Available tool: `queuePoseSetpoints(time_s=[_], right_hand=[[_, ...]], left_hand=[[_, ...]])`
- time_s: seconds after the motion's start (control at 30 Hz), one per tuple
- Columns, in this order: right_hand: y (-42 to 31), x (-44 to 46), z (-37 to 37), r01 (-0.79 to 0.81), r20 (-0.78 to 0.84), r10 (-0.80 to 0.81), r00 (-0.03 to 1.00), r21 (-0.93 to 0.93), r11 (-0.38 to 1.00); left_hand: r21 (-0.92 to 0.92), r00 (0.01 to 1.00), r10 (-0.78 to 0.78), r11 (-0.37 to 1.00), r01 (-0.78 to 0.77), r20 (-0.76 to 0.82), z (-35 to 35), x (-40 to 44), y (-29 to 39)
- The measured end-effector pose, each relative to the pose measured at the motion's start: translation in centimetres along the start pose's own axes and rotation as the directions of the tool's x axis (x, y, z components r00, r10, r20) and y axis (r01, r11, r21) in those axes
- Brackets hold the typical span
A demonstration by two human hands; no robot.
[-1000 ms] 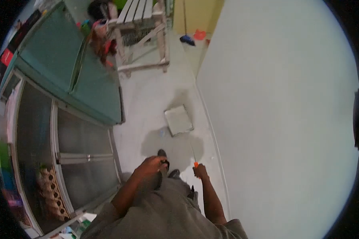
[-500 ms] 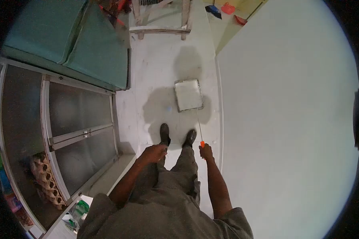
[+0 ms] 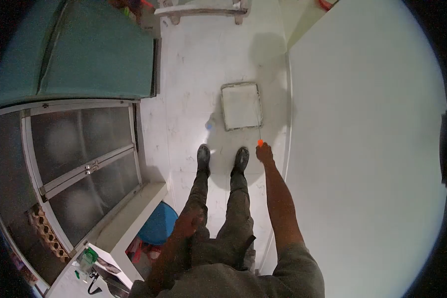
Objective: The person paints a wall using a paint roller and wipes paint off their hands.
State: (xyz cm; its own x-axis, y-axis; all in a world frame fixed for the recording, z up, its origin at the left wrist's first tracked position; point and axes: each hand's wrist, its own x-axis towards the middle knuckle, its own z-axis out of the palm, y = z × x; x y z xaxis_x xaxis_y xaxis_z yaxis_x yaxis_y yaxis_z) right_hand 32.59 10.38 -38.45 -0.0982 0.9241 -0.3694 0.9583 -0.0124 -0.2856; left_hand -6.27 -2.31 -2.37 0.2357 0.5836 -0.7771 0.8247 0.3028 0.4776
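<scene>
My right hand (image 3: 265,152) is closed around the orange handle of a long, thin screwdriver (image 3: 260,143). Its slim metal shaft points forward and reaches over the right part of a square white floor panel (image 3: 242,105). Dark, rough edges frame this panel, which lies in the floor ahead of my shoes; whether the tip touches it cannot be made out. Down by my left thigh is my left hand (image 3: 194,219), dim and blurred against the trousers, so its fingers do not show clearly.
A smooth white surface (image 3: 362,149) rises along my right. On my left are a cabinet with frosted doors (image 3: 84,139), a green padded piece (image 3: 102,54) and a ledge with a blue tub (image 3: 159,223) under it. A wooden stand (image 3: 203,10) is ahead.
My right hand has moved forward with the screwdriver, whose shaft now overlaps the panel. My left hand has dropped back to my thigh. The view has shifted, bringing the blue tub into sight.
</scene>
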Motion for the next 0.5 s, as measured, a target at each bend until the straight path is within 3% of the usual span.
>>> queuePoseSetpoints(time_s=[0.1,0.2,0.23,0.3,0.33,0.43,0.5], right_hand=[[1.5,3.7,0.4,-0.359,0.022,0.390,0.921,0.440,0.823],[3.4,4.9,1.3,-0.136,-0.175,0.194,0.965,0.294,0.946],[3.8,5.5,1.7,-0.254,-0.049,0.293,0.955,0.373,0.892],[4.1,5.6,2.3,-0.273,0.018,0.287,0.958,0.368,0.889],[4.4,5.9,2.5,-0.283,0.044,0.287,0.957,0.366,0.886],[3.5,4.0,2.4,-0.439,0.118,0.429,0.896,0.388,0.810],[3.3,2.3,3.6,-0.404,0.081,0.402,0.912,0.352,0.844]], left_hand=[[-0.020,1.000,0.016,1.000,-0.017,-0.026,2.5,1.6,2.0],[-0.108,1.000,-0.018,0.994,0.021,0.021,3.6,2.6,5.7],[-0.137,0.999,-0.030,0.990,0.035,0.039,4.2,2.8,6.4],[-0.127,0.997,0.069,0.989,-0.072,-0.028,5.9,3.5,6.9],[-0.115,0.990,0.125,0.985,-0.132,-0.064,6.5,4.0,7.0],[-0.124,0.995,0.085,0.988,-0.089,-0.043,6.9,4.3,7.4],[-0.158,0.991,0.080,0.983,-0.097,-0.110,6.7,4.7,8.1]])
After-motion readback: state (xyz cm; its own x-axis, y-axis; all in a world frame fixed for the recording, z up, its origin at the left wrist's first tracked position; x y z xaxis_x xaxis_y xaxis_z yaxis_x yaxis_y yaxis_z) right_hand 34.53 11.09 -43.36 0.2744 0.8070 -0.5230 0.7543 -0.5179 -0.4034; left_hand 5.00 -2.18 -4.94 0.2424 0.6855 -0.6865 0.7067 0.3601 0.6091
